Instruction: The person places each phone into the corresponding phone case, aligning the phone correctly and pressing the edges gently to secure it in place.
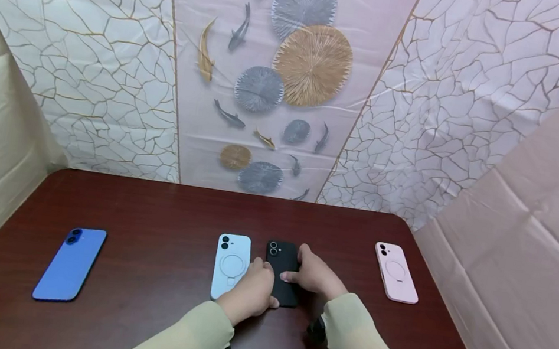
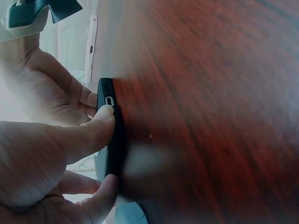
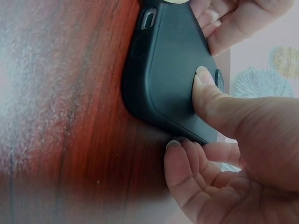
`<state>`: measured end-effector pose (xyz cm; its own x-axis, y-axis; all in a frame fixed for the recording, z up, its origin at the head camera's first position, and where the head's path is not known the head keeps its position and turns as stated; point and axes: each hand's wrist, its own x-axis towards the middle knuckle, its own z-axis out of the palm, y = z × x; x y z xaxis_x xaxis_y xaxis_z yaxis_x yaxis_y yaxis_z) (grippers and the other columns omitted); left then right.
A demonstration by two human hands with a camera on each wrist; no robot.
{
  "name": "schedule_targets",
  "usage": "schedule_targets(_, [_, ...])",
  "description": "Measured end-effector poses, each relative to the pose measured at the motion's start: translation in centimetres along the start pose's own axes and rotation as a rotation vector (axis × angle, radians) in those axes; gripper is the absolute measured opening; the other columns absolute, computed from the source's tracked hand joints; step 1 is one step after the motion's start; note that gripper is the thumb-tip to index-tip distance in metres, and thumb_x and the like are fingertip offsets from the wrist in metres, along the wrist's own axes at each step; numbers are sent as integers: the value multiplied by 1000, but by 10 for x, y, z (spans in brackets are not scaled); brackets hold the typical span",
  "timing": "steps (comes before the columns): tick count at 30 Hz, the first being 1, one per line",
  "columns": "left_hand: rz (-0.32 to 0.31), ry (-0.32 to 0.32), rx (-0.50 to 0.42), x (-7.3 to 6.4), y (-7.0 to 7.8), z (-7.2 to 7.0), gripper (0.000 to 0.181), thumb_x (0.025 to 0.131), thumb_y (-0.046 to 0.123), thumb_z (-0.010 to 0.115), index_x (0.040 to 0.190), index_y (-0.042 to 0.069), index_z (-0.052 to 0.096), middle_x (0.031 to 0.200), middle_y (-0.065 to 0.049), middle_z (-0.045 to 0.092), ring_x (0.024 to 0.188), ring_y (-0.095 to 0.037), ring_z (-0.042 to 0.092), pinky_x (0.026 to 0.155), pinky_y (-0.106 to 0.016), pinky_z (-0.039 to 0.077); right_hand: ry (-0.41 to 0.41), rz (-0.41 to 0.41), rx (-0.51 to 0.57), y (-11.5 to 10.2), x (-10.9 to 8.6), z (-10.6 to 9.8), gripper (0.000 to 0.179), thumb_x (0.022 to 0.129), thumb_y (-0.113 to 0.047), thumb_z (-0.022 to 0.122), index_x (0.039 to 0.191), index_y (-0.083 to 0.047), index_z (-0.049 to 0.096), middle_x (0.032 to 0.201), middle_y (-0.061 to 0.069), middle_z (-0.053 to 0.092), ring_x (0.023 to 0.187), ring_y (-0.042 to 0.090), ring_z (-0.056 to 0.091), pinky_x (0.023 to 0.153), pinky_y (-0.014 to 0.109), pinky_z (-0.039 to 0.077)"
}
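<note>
My left hand (image 1: 251, 290) and right hand (image 1: 318, 274) grip the black phone (image 1: 282, 261) between them, its length pointing away from me.

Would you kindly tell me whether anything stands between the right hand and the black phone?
Nothing visible does: the right hand touches the black phone directly, its thumb on the back and fingers at the side.

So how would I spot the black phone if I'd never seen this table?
On the dark red-brown table, look to the middle, where two hands come together. Between the left hand and right hand is the black phone, beside a pale blue phone. It's the only black one; the others are pale blue, brighter blue and pink.
</note>
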<state>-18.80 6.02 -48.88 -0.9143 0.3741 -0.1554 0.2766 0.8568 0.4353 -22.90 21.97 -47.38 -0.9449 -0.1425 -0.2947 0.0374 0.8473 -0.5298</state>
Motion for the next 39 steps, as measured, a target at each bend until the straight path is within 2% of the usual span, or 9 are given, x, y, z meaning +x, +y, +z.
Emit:
schedule_targets(5, [20,25,-11,-6,2,0,78,83,36,77,136,-11,45,122,-25,47,112,-29,51,89,-35,48,42,3,-3,0,-7,1,45,83,-28,78,104,-2,47,83,8,54,72,21,52,65,34,43])
schedule_targets(9, [62,63,-118,-15,-6,-4,65,87,31,74,132,-9,50,119,-22,52,106,-28,55,86,-36,49,124,14,22,0,-10,4,41,85,-30,76,105,-1,54,84,7,56,72,20,53,65,34,45])
schedule_targets(13, [98,131,-228,-28,-24,-21,60,89,28,72,135,-5,50,127,-21,52,114,-30,54,92,-41,47,239,-10,8,10,-12,-2,40,89,-33,71,110,-2,58,90,8,60,77,21,56,67,38,47])
schedule_targets(18, [69,305,-194,-47,-60,-50,65,86,30,74,136,-3,50,129,-22,52,119,-35,50,98,-46,43,331,-25,-49,32,-17,-22,46,92,-34,66,120,0,56,108,17,62,94,30,60,79,47,48])
schedule_targets(20, [32,367,-156,-56,-78,-60,68,84,32,76,136,-3,50,127,-20,52,118,-36,49,98,-46,43,346,-15,-75,43,-21,-29,49,93,-35,65,123,2,54,114,21,61,99,34,59,82,50,48])
schedule_targets(23, [-35,422,-106,-71,-104,-73,72,83,38,76,137,-1,49,126,-19,52,116,-36,48,95,-48,43,364,8,-113,59,-26,-39,52,93,-35,64,124,5,53,115,26,59,103,39,58,84,53,46])
schedule_targets(30, [-176,455,23,-100,-158,-94,77,85,45,72,137,-5,46,129,-29,47,116,-46,44,90,-60,40,432,57,-171,96,-36,-55,53,92,-33,65,121,9,53,113,31,59,102,45,57,82,56,46])
schedule_targets(35, [-228,473,77,-118,-193,-100,76,84,41,74,133,-11,47,124,-35,47,111,-52,43,86,-64,39,467,102,-212,111,-41,-64,56,92,-35,64,121,12,52,111,35,55,101,50,53,80,58,44])
schedule_targets(39, [-248,493,94,-132,-217,-101,72,84,37,74,128,-13,49,119,-40,46,106,-58,43,82,-66,39,445,191,-224,119,-45,-71,65,92,-40,62,124,15,45,114,40,47,104,56,45,79,62,42])
